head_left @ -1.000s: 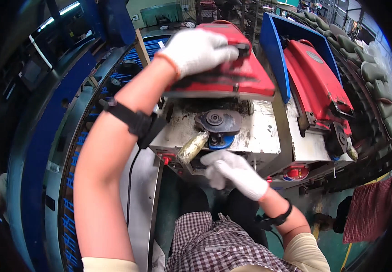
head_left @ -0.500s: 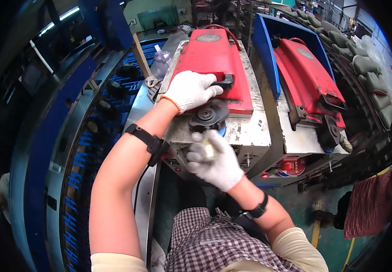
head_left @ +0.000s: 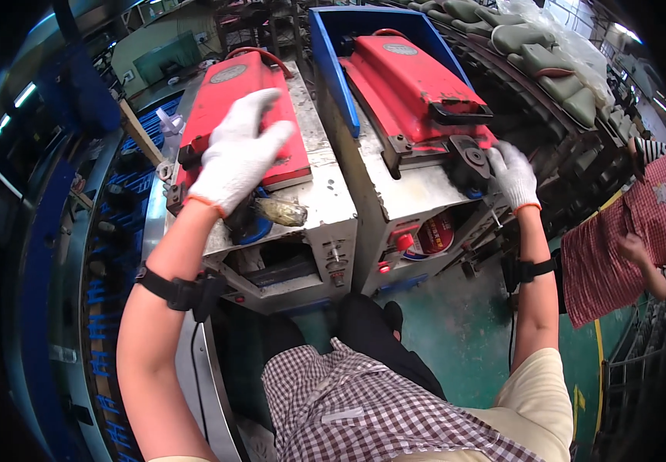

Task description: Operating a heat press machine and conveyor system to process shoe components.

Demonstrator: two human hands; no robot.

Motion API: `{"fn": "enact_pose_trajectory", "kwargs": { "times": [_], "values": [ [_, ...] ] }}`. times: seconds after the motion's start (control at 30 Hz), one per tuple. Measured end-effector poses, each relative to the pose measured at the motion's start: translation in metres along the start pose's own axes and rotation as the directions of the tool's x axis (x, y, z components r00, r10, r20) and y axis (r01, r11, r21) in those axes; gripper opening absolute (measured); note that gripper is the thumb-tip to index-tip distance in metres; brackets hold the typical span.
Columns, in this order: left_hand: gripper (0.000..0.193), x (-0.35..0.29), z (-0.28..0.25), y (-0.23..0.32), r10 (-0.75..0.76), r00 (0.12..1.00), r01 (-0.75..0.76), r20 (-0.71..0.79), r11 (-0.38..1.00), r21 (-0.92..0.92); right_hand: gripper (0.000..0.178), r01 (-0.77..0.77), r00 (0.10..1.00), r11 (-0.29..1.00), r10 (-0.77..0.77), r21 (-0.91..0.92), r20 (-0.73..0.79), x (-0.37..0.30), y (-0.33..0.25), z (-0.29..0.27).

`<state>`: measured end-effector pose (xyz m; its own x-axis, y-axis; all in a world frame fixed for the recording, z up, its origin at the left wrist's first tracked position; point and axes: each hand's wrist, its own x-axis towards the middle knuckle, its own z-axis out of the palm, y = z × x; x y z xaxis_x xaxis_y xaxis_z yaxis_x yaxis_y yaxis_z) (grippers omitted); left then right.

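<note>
My left hand (head_left: 239,158), in a white knit glove, is open with fingers spread over the left machine's red cover (head_left: 217,96). Below its wrist, a crumpled yellowish piece (head_left: 281,212) lies at the machine's front edge, beside a blue ring-shaped part (head_left: 252,231). My right hand (head_left: 515,179), also gloved, is at the right machine's front corner. Its fingers curl against the edge of a black rounded part (head_left: 468,158) with a round centre. Above that part, a black handle (head_left: 460,115) sits on the second red cover (head_left: 414,81).
A blue metal hood (head_left: 335,85) surrounds the right cover's back and sides. Grey-green foot-shaped forms (head_left: 529,38) line a rack beyond. At the right stands a person in a red checked apron (head_left: 618,246). A blue-edged conveyor (head_left: 63,192) runs along my left.
The view has swung right. My left hand has let go of the left cover's black handle and spread its fingers. My right hand has moved from the left machine's front to the right machine's black part.
</note>
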<state>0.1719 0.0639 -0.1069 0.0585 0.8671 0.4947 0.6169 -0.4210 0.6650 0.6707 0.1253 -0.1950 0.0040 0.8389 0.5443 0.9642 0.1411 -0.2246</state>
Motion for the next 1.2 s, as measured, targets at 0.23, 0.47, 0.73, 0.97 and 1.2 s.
{"fn": "enact_pose_trajectory", "kwargs": {
  "times": [0.23, 0.47, 0.73, 0.97, 1.2],
  "values": [
    [0.044, 0.018, 0.109, 0.043, 0.408, 0.889, -0.451, 0.207, 0.859, 0.241, 0.058, -0.039, 0.996, 0.999, 0.037, 0.019, 0.085, -0.071, -0.077, -0.019],
    [0.054, 0.044, 0.179, 0.041, 0.596, 0.734, -0.678, 0.325, 0.620, 0.395, 0.037, -0.079, 0.967, 0.854, -0.060, 0.514, 0.248, -0.070, -0.084, -0.048],
    [0.053, 0.131, 0.156, 0.090, 0.755, 0.653, -0.607, -0.050, 0.562, 0.561, 0.082, 0.018, 0.878, 0.995, -0.065, 0.101, 0.474, 0.125, -0.060, 0.018],
    [0.048, 0.207, 0.122, 0.101, 0.816, 0.519, -0.594, -0.256, 0.559, 0.578, 0.129, 0.107, 0.672, 0.993, -0.103, 0.042, 0.734, 0.190, -0.116, 0.093],
    [0.058, 0.207, 0.121, 0.105, 0.870, 0.416, -0.666, -0.266, 0.490, 0.563, 0.068, -0.624, 0.693, 0.635, 0.182, 0.455, 0.697, 0.206, -0.104, 0.077]
  ]
}}
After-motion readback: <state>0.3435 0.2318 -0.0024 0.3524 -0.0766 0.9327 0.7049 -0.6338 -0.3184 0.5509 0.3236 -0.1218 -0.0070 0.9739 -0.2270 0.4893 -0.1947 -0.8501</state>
